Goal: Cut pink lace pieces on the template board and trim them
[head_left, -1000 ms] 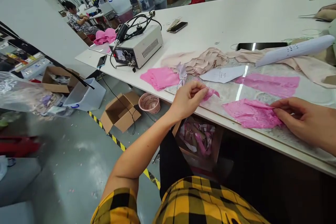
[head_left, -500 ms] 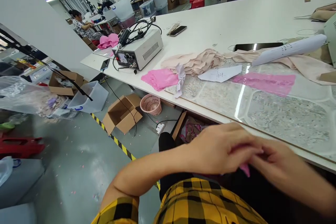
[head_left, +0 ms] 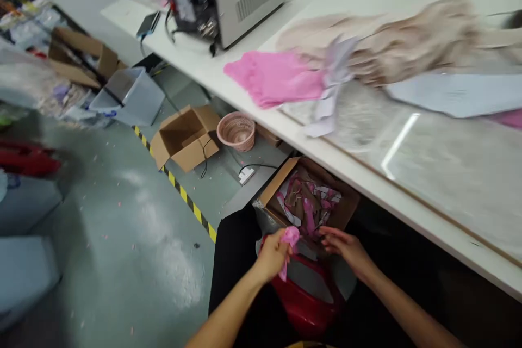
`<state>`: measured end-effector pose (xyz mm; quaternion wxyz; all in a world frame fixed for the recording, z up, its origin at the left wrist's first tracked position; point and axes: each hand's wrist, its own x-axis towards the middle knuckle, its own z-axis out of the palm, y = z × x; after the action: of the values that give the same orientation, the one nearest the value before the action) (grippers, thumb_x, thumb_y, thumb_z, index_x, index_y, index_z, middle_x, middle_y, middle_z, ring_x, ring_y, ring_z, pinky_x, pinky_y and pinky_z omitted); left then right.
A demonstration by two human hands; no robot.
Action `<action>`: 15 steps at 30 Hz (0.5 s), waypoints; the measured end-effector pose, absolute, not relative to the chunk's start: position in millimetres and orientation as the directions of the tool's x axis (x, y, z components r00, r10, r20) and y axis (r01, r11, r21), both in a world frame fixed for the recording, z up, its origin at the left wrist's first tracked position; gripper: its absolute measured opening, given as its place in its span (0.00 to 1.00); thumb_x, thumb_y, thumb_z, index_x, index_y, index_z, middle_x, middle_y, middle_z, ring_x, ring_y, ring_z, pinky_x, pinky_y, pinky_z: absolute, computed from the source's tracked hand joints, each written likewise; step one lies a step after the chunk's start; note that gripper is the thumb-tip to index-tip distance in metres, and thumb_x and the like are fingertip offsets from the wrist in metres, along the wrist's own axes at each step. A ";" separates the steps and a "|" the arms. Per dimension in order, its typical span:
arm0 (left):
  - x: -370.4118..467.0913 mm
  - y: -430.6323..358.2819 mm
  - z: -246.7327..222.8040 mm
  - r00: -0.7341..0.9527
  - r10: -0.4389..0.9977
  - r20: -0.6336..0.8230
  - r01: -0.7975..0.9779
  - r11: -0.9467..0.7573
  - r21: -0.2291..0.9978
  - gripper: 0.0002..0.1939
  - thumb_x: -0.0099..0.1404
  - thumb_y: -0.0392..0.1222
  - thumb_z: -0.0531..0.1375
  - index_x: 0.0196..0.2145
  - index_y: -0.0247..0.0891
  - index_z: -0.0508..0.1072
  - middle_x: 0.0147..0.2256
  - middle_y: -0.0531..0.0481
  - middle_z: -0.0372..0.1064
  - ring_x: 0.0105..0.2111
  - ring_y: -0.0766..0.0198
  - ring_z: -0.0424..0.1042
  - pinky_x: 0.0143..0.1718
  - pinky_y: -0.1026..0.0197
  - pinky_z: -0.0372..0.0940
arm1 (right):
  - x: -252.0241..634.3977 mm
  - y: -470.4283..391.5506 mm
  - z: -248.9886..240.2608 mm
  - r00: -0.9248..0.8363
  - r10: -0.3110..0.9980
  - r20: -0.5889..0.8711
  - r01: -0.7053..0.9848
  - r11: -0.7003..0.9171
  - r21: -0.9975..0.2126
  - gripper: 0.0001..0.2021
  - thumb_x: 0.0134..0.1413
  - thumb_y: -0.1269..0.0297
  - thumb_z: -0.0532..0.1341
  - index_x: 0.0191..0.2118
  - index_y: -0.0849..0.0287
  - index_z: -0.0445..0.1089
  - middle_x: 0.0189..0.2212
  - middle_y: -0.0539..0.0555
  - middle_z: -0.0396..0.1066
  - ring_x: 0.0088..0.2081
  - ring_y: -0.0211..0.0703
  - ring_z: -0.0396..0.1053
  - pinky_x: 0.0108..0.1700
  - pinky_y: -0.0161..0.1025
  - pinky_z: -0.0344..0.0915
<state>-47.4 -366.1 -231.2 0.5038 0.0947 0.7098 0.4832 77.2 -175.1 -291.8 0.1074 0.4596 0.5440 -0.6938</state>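
My left hand (head_left: 271,258) is closed around a crumpled scrap of pink fabric (head_left: 291,235), with a strip of it hanging below the fingers. To its right, my right hand (head_left: 346,248) has its fingers stretched out and apart, holding nothing I can see. Both hands are low, over my lap and in front of a cardboard box (head_left: 271,190) under the table edge. Inside that box lie pink and brown fabric scraps (head_left: 308,206) with white pieces. Below my hands a red plastic stool (head_left: 310,312) shows between my legs.
On the white table (head_left: 196,73) are a grey machine box (head_left: 253,0), folded pink fabric (head_left: 273,79), a pale strip (head_left: 332,89), beige fabric (head_left: 424,38) and white paper (head_left: 457,92). The floor holds an open carton (head_left: 185,136), a pink basket (head_left: 236,131) and a power strip (head_left: 246,175).
My hands were together at the table's front edge, with pink fabric between them. Now they are apart and lower, the fabric in my left hand. The view has tilted down and the box shows more.
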 end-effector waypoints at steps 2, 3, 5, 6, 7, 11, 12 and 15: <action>-74.2 -375.4 -257.4 -0.547 0.506 -0.667 -0.465 0.479 0.745 0.11 0.69 0.46 0.58 0.40 0.33 0.71 0.30 0.54 0.68 0.25 0.69 0.68 0.28 0.63 0.67 | 67.7 -155.8 -338.9 -0.374 0.391 -0.841 0.762 -0.388 -0.518 0.12 0.63 0.58 0.60 0.47 0.60 0.69 0.43 0.54 0.72 0.38 0.41 0.72 0.39 0.43 0.72; -86.6 -381.5 -270.4 -0.571 0.451 -0.686 -0.522 0.444 0.728 0.12 0.69 0.47 0.58 0.42 0.34 0.71 0.34 0.51 0.70 0.29 0.67 0.70 0.31 0.61 0.69 | 63.0 -146.8 -360.1 -0.297 0.418 -0.859 0.803 -0.378 -0.461 0.13 0.64 0.59 0.60 0.49 0.60 0.69 0.46 0.55 0.71 0.40 0.42 0.72 0.41 0.44 0.72; -107.2 -393.5 -293.1 -0.602 0.352 -0.716 -0.631 0.340 0.698 0.13 0.69 0.47 0.59 0.45 0.34 0.71 0.39 0.48 0.71 0.34 0.65 0.72 0.34 0.58 0.71 | 54.6 -131.8 -396.6 -0.190 0.461 -0.867 0.863 -0.343 -0.372 0.15 0.63 0.59 0.60 0.52 0.59 0.67 0.49 0.56 0.69 0.44 0.45 0.71 0.43 0.47 0.72; -115.7 -398.4 -301.9 -0.613 0.302 -0.730 -0.678 0.273 0.683 0.13 0.69 0.47 0.59 0.44 0.34 0.71 0.39 0.49 0.71 0.33 0.65 0.72 0.33 0.59 0.70 | 51.3 -126.4 -411.7 -0.157 0.476 -0.866 0.884 -0.322 -0.338 0.16 0.63 0.58 0.60 0.53 0.59 0.67 0.50 0.57 0.69 0.44 0.45 0.71 0.44 0.47 0.72; -123.7 -402.2 -308.7 -0.622 0.254 -0.740 -0.716 0.199 0.670 0.12 0.69 0.46 0.58 0.43 0.34 0.71 0.36 0.50 0.70 0.30 0.67 0.70 0.31 0.61 0.69 | 48.7 -122.6 -424.9 -0.135 0.484 -0.865 0.902 -0.301 -0.309 0.16 0.63 0.58 0.60 0.53 0.58 0.67 0.50 0.57 0.68 0.45 0.46 0.71 0.44 0.48 0.72; -157.1 -413.6 -316.3 -0.647 0.073 -0.759 -0.760 -0.137 0.635 0.04 0.65 0.35 0.54 0.34 0.36 0.68 0.23 0.58 0.61 0.20 0.73 0.61 0.23 0.68 0.60 | 43.7 -132.1 -465.8 -0.140 0.422 -0.896 0.946 -0.210 -0.246 0.16 0.63 0.58 0.60 0.54 0.58 0.66 0.51 0.57 0.68 0.46 0.46 0.71 0.46 0.49 0.71; -165.5 -416.9 -315.0 -0.641 0.024 -0.767 -0.753 -0.213 0.622 0.04 0.63 0.34 0.52 0.35 0.37 0.67 0.23 0.58 0.61 0.20 0.73 0.61 0.25 0.69 0.61 | 43.1 -142.4 -475.0 -0.162 0.373 -0.913 0.952 -0.184 -0.244 0.16 0.63 0.59 0.60 0.53 0.59 0.67 0.51 0.57 0.68 0.46 0.46 0.71 0.46 0.49 0.71; -185.2 -426.9 -308.8 -0.572 -0.049 -0.818 -0.749 -0.375 0.546 0.05 0.58 0.34 0.52 0.34 0.37 0.65 0.26 0.57 0.63 0.21 0.73 0.63 0.25 0.68 0.62 | 41.4 -191.6 -505.0 -0.257 0.161 -0.953 0.957 -0.096 -0.274 0.15 0.63 0.59 0.61 0.52 0.60 0.68 0.49 0.56 0.70 0.45 0.46 0.71 0.45 0.49 0.72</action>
<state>-185.2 -426.9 -308.8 0.2403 -0.3950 0.5049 0.7289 41.4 -191.6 -505.0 0.3598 0.4920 0.5680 -0.5530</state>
